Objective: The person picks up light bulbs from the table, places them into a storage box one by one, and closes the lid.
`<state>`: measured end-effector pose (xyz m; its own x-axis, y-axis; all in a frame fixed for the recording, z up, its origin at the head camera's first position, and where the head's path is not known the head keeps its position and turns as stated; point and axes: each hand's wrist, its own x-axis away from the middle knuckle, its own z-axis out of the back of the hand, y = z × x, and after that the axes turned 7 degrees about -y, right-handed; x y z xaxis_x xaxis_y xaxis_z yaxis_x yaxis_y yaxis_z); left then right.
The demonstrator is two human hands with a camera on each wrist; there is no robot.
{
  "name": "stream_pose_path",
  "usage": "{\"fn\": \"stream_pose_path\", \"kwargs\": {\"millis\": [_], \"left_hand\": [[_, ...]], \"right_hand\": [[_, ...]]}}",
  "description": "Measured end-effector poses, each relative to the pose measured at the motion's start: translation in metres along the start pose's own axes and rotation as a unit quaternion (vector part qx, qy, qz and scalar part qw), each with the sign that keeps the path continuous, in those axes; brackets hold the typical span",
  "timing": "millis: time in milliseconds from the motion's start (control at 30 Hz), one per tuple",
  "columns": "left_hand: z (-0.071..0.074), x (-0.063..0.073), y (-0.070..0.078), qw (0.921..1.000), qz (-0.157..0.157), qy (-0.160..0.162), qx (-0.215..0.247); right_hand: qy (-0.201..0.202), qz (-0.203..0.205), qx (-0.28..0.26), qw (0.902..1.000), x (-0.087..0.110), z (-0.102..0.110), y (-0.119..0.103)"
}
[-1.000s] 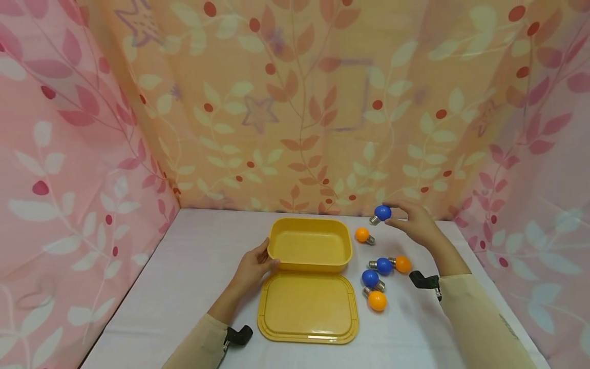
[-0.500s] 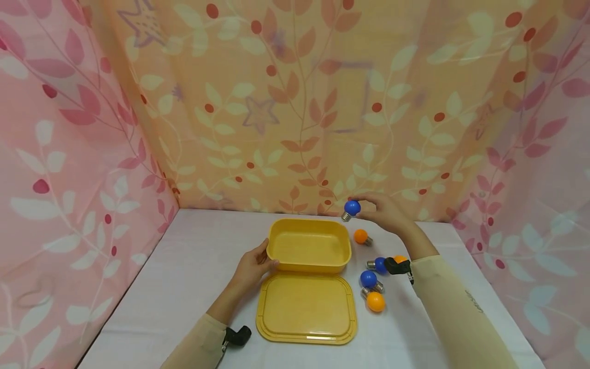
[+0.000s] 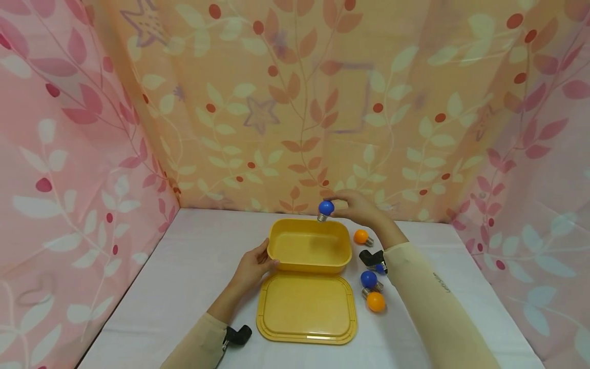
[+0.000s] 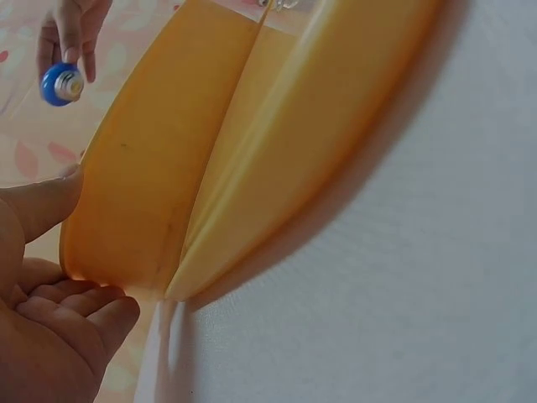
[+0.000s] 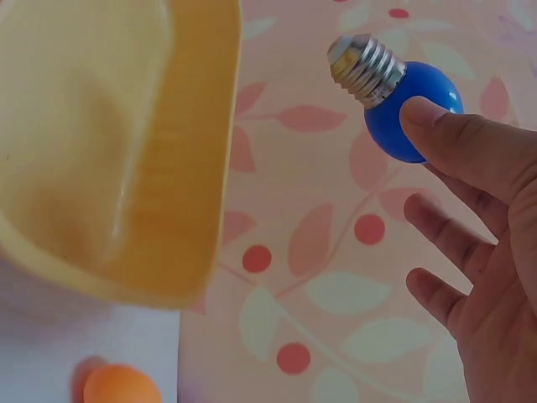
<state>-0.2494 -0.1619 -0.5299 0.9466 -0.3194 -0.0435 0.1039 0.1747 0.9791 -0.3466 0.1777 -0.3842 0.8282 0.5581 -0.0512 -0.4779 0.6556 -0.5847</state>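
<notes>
The table is white and matte, with a soft shadow beside the right arm. Patterned cloth closes it in on 3 sides. The back cloth is yellow-orange, printed with pale and coral leaves, red dots and faint purple outlines, among them 2 stars and a rectangle. The left cloth and the right cloth are pink, with leaves in white and deeper pink. The back cloth meets the table's far edge just behind the box.

The box is yellow and uncovered, standing upright right of the table's middle. Its yellow lid lies flat at its near side; whether they touch is hard to tell.

The left hand grips the box's left end between thumb and fingers. The right hand pinches a blue bulb above the box's far rim, metal base tilted down.

On the table, right of the box, 1 orange bulb lies near its side. Closer to the person are a second blue bulb and a second orange bulb, side by side. A third blue bulb is mostly hidden by the right wrist camera.
</notes>
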Motion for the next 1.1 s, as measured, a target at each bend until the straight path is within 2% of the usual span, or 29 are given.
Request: {"fn": "stream_pose_path", "kwargs": {"millis": [100,267,500,733,1100], "left_hand": [[0.000,0.000,0.000,1.0000,-0.003,-0.001,-0.004],[-0.001,-0.003,-0.002,1.0000,0.000,-0.005,-0.004],[-0.002,-0.004,-0.002,0.9998,0.011,0.006,-0.017],[-0.001,0.000,0.001,0.9996,0.021,0.006,-0.019],[-0.003,-0.001,-0.002,0.9999,0.010,0.007,0.002]], "right_hand": [[-0.011,0.017,-0.010,0.9998,-0.010,-0.006,-0.005],[-0.030,0.018,-0.005,0.9994,-0.026,-0.020,-0.009],[-0.066,0.076,0.020,0.9947,-0.050,-0.044,-0.011],[-0.095,0.080,0.022,0.9921,-0.068,-0.071,-0.015],[-0.100,0.055,0.075,0.9906,-0.081,-0.101,-0.012]]}}
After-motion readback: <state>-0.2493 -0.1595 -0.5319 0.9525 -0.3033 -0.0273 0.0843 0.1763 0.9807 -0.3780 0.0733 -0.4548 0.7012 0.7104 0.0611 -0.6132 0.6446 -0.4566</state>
